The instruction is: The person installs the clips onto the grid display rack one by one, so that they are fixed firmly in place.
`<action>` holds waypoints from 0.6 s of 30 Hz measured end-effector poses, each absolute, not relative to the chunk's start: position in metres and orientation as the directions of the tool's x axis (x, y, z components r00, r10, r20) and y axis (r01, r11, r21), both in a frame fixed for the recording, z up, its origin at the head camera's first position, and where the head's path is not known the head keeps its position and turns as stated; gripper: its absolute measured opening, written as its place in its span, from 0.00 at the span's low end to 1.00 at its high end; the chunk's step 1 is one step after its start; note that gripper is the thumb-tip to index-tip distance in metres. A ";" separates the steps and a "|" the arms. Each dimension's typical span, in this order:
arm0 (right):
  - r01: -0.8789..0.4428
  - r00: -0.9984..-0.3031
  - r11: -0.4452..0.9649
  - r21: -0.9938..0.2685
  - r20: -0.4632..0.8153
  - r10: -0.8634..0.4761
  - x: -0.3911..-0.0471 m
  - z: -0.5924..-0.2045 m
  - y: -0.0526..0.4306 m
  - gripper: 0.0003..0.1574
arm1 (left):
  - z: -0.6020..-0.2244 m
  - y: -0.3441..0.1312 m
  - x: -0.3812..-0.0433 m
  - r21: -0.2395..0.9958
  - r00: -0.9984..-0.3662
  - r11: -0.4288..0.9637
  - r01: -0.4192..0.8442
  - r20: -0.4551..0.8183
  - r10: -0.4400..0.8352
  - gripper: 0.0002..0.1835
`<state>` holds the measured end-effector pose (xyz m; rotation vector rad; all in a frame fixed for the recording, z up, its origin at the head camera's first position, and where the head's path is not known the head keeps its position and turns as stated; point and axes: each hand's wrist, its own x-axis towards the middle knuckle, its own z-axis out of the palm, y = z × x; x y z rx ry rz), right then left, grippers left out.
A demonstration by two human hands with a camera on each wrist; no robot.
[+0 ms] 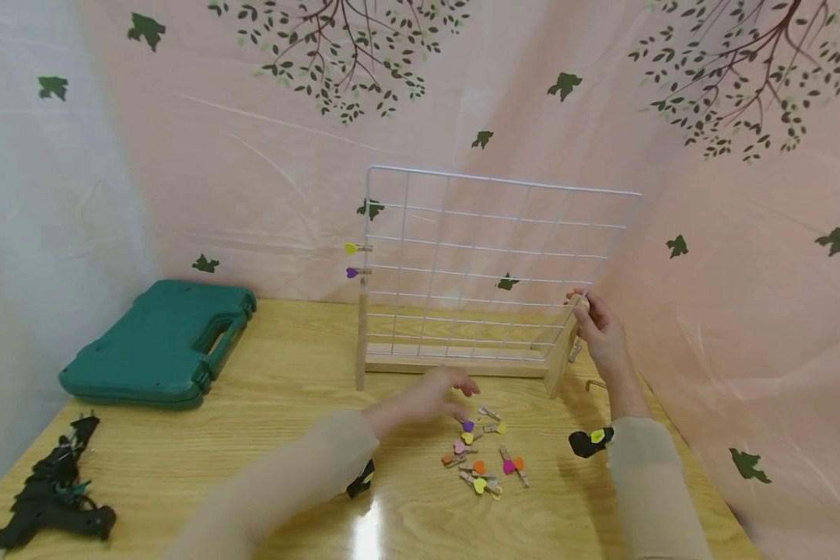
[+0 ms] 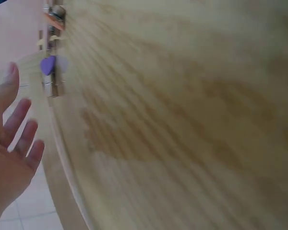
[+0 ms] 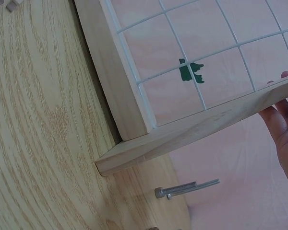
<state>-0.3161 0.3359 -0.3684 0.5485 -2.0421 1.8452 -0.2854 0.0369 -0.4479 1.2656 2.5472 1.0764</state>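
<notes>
A white wire grid (image 1: 490,187) stands in a wooden frame with a base bar (image 1: 455,364) and side posts. My right hand (image 1: 604,338) grips the top of the right wooden post (image 1: 563,346); fingertips show past its far side in the right wrist view. My left hand (image 1: 427,395) reaches in front of the base, fingers spread and holding nothing. Just below its fingertips lies a purple heart clothespin (image 1: 467,426), the nearest of a scattered group of small heart clothespins (image 1: 479,467). A yellow heart clothespin (image 1: 351,249) and a purple one (image 1: 352,273) are clipped on the grid's left edge.
A green plastic case (image 1: 157,342) lies at the back left of the table. In front of it is a black glue gun (image 1: 56,498). Bolts (image 3: 182,189) lie beyond the right post, and a small hex key (image 1: 593,384) is near the right wrist. Curtains hang behind.
</notes>
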 end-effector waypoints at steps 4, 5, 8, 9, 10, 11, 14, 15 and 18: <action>-0.495 -0.869 0.079 -0.866 0.491 -0.062 -0.315 -0.368 0.335 0.21 | -0.453 0.045 -0.287 0.629 -0.575 0.387 0.674 0.117 0.810 0.16; -0.497 -0.868 0.081 -0.864 0.493 -0.063 -0.315 -0.368 0.335 0.21 | -0.454 0.046 -0.287 0.621 -0.557 0.383 0.684 0.106 0.823 0.14; -0.504 -0.863 0.072 -0.860 0.501 -0.066 -0.315 -0.369 0.335 0.21 | -0.458 0.049 -0.289 0.605 -0.531 0.377 0.701 0.090 0.843 0.07; -0.505 -0.863 0.074 -0.860 0.502 -0.064 -0.316 -0.370 0.336 0.21 | -0.459 0.050 -0.289 0.598 -0.531 0.380 0.706 0.090 0.843 0.06; -0.507 -0.862 0.074 -0.859 0.503 -0.062 -0.317 -0.371 0.336 0.21 | -0.459 0.050 -0.289 0.580 -0.531 0.388 0.716 0.093 0.842 0.05; -0.507 -0.862 0.078 -0.858 0.503 -0.065 -0.319 -0.372 0.337 0.21 | -0.460 0.051 -0.290 0.576 -0.535 0.395 0.716 0.090 0.840 0.04; -0.501 -0.865 0.098 -0.860 0.498 -0.057 -0.323 -0.377 0.341 0.21 | -0.462 0.051 -0.291 0.557 -0.544 0.414 0.720 0.083 0.835 0.03; -0.501 -0.865 0.108 -0.858 0.498 -0.055 -0.325 -0.378 0.343 0.21 | -0.463 0.051 -0.291 0.556 -0.545 0.416 0.720 0.081 0.834 0.03; -0.499 -0.867 0.120 -0.858 0.497 -0.046 -0.328 -0.381 0.345 0.22 | -0.463 0.051 -0.292 0.567 -0.546 0.410 0.714 0.084 0.834 0.03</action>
